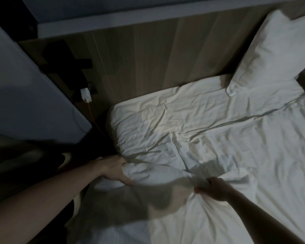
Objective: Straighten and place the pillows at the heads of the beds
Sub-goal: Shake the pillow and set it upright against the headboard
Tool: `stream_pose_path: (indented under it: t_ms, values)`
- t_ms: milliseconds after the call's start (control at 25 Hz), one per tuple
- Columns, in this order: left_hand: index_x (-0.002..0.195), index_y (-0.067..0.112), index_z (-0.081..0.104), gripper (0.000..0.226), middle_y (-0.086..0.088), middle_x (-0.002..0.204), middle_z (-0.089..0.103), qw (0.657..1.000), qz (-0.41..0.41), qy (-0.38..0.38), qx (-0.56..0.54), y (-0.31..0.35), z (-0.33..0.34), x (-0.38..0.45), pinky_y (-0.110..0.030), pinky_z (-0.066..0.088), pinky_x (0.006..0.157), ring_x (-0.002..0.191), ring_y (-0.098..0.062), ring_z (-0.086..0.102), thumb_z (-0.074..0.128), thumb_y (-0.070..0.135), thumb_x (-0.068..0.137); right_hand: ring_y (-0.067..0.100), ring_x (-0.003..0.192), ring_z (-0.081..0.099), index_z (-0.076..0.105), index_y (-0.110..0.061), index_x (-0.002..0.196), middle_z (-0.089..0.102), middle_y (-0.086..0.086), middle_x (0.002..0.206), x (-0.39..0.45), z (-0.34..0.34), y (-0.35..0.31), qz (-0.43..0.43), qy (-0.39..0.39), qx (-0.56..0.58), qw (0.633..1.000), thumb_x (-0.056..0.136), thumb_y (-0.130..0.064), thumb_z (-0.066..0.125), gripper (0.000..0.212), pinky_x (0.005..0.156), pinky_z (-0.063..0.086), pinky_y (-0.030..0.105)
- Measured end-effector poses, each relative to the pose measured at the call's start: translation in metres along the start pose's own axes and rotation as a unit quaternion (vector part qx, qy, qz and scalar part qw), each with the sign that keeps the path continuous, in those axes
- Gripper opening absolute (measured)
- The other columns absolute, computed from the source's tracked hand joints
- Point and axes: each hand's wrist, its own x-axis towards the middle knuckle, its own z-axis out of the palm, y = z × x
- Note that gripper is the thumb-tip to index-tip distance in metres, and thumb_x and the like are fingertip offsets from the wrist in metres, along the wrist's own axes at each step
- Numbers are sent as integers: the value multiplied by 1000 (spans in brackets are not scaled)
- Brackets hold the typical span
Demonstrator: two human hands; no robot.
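Dim light covers a bed [209, 120] made up in white, wrinkled linen, seen from above where you stand at its left side. Your left hand [114, 169] reaches in from the near left and closes on the left end of a soft white pillow [148, 170] lying near you on the mattress, thumb on top and fingers curled underneath. Your right hand [214, 188] comes in from the near right and pinches a bunch of white fabric at the pillow's right end; that grip is clenched on the cloth, though blur makes it hard to tell exactly where the pillow ends and the sheet begins. A second white pillow [273, 55] stands tilted at the far right, leaning against the wooden headboard [157, 59] with its lower corner resting on the bed. On the far left, beside the headboard, a white charger [85, 95] is plugged into the wall with a thin red cable [95, 120] trailing down toward the mattress edge. A pale panel [25, 95] fills the left side.
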Motion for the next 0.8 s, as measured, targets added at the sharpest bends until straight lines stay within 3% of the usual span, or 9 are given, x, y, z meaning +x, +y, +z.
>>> stream_pose_path:
  t_ms: [80, 160, 280, 400, 480, 560, 680, 720, 800]
  values:
    - [95, 33, 65, 80, 12, 103, 69, 996, 36, 58, -50, 13, -14, -30, -26, 50, 76, 94, -12, 67, 75, 92, 42, 20, 78, 73, 71, -23, 76, 76, -1, 79, -30, -10, 12, -13, 54, 61, 997, 66, -80, 70, 58, 66, 52, 34]
    - [80, 33, 59, 71, 17, 88, 65, 986, 67, 117, -95, 21, -32, -58, -24, 46, 69, 84, -7, 66, 78, 90, 41, 17, 60, 67, 64, -16, 65, 68, -3, 61, -59, -28, 16, -24, 133, 122, 983, 69, -74, 73, 59, 56, 46, 33]
    - [84, 23, 70, 74, 15, 78, 68, 965, 95, 196, -146, 22, -63, -89, -30, 52, 68, 80, -3, 68, 83, 85, 45, 13, 50, 56, 55, -14, 61, 59, -2, 50, -94, -73, 6, -65, 223, 157, 960, 76, -60, 78, 54, 51, 41, 34]
    - [89, 23, 74, 65, 10, 87, 78, 940, 106, 251, -207, 22, -107, -105, -41, 59, 78, 90, -6, 74, 91, 72, 49, 16, 49, 55, 52, -7, 65, 58, 5, 52, -105, -125, -16, -81, 287, 187, 936, 75, -51, 81, 54, 52, 42, 34]
    - [90, 19, 72, 65, 8, 89, 77, 924, 112, 286, -227, 31, -136, -103, -36, 56, 75, 90, -6, 73, 92, 66, 51, 17, 53, 57, 52, -10, 62, 59, -3, 51, -96, -161, -30, -83, 317, 220, 919, 76, -41, 83, 46, 55, 44, 34]
    - [92, 20, 68, 64, 12, 93, 71, 916, 105, 307, -236, 38, -157, -89, -28, 49, 74, 93, -7, 69, 94, 62, 52, 25, 69, 65, 56, -16, 63, 63, -2, 69, -80, -190, -45, -80, 345, 222, 908, 79, -35, 81, 35, 62, 48, 38]
    - [115, 17, 72, 92, 11, 108, 73, 886, 66, 345, -302, 44, -182, -55, -29, 51, 86, 105, -12, 68, 96, 66, 40, 34, 82, 63, 63, -18, 76, 57, 3, 90, -45, -225, -68, -68, 393, 194, 896, 87, -36, 72, 23, 66, 44, 35]
    - [108, 20, 73, 91, 18, 99, 73, 875, 62, 353, -326, 45, -191, -42, -30, 52, 85, 97, -8, 67, 95, 70, 35, 35, 83, 63, 64, -17, 80, 56, 4, 94, -32, -235, -76, -59, 401, 187, 895, 88, -39, 70, 24, 68, 44, 35]
    - [84, 21, 68, 84, 15, 78, 68, 866, 68, 363, -336, 42, -203, -14, -34, 52, 75, 79, -4, 60, 87, 82, 29, 35, 85, 62, 65, -16, 86, 54, 7, 102, -6, -252, -89, -42, 403, 171, 898, 89, -44, 67, 29, 71, 47, 35]
